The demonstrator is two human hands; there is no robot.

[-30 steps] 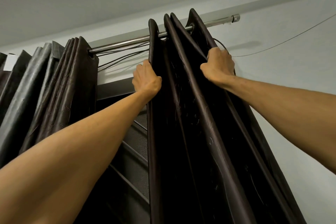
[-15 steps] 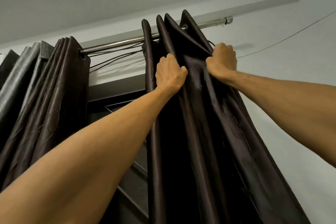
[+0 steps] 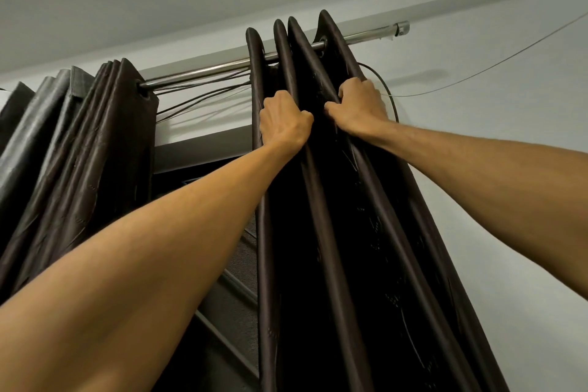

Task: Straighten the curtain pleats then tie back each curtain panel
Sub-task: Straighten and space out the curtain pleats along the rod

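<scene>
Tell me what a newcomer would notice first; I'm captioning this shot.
Reaching up from below, the left hand and right hand grip neighbouring pleats of the dark brown curtain panel, just below the metal curtain rod. A second curtain panel hangs bunched at the left.

A left curtain panel (image 3: 95, 137) and a right curtain panel (image 3: 350, 232) hang well apart on the rod (image 3: 206, 68). The left hand (image 3: 284, 122) and right hand (image 3: 359, 106) grip the right curtain panel's folds side by side, just below the rod. Cables (image 3: 203, 95) run behind the rod, between the panels.
</scene>
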